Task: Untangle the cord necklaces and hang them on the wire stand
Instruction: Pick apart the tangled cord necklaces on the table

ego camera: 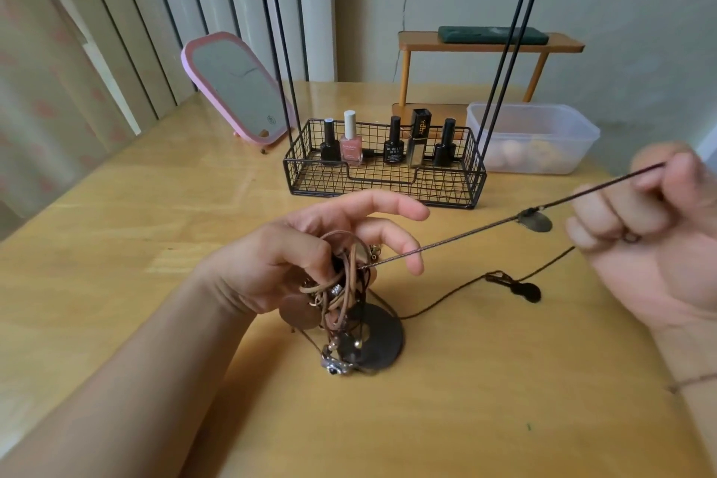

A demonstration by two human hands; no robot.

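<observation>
Wooden surface [155, 206]: five bottles in wire stand [384, 182] basket. Left hand [310, 256] fingers pinch tangled cord bundle [337, 295]; right hand [652, 221] fingers pinch one taut braided cord [446, 243], oval pendant [537, 222].

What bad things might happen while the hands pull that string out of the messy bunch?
1. The right hand pulls the dark cord taut from the tangled bunch of necklaces that the left hand grips; pulling harder may tighten a knot instead of freeing it.
2. The oval pendant hangs on the stretched cord and might swing or snag.
3. Loops and a round pendant dangle from the bunch down to the table; they could catch the slack cord lying there.
</observation>
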